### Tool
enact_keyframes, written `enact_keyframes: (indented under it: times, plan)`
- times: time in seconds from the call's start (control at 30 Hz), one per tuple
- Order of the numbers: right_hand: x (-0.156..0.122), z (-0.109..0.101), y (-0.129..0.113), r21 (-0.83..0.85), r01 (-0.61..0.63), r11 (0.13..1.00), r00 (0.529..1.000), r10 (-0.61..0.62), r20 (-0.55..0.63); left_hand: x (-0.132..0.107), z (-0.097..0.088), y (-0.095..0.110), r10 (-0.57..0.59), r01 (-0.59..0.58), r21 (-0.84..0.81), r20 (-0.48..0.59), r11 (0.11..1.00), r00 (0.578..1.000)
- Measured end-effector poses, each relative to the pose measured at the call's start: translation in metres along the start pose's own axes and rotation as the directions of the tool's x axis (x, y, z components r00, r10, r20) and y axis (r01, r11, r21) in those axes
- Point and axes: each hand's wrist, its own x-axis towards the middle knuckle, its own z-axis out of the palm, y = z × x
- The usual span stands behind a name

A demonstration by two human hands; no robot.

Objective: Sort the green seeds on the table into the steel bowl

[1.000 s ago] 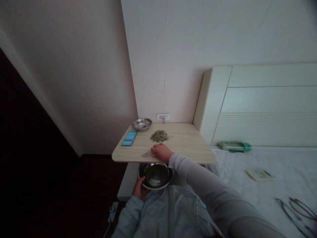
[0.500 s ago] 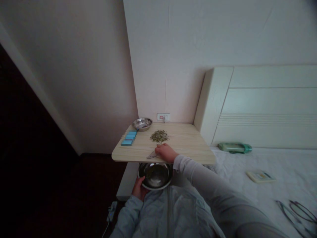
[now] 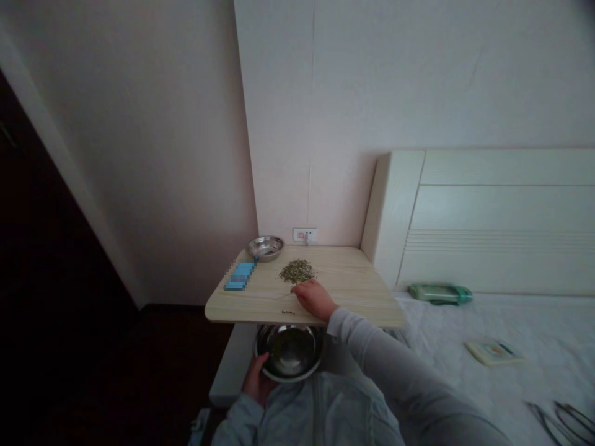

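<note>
My left hand [image 3: 258,379] grips the left rim of a metal bowl [image 3: 304,365], thumb over the edge, just below the table's front edge. Some green bits lie inside it. Over the wooden tabletop [image 3: 362,285], my right hand [image 3: 316,298] is closed on a thin, flat card, which shows only as a pale sliver at the fingertips. Just beyond those fingers is a spread pile of small green and brown seed-like bits [image 3: 297,271]. Nearer the front edge, a short line of dark bits [image 3: 288,312] lies on the wood.
A second metal bowl [image 3: 266,249] stands at the table's back left, behind a pixelated blue phone-like object [image 3: 240,275]. On the bed at right are a green bottle [image 3: 439,293], a flat pale box [image 3: 493,352] and dark cords [image 3: 553,418]. A wall socket [image 3: 305,235] is behind the table.
My right hand has lifted and moved forward toward the pile, with the card turned nearly edge-on. The line of dark bits now shows on the wood. My left hand keeps the bowl in place.
</note>
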Motion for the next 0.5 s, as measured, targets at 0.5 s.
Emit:
enact_keyframes:
  times: [0.5]
  plan:
    - [-0.017,0.034,-0.002,0.606,-0.367,0.706,0.858,0.509,-0.074,-0.005,0.004,0.002,0.050,-0.048,0.048,-0.035,0.998,0.998]
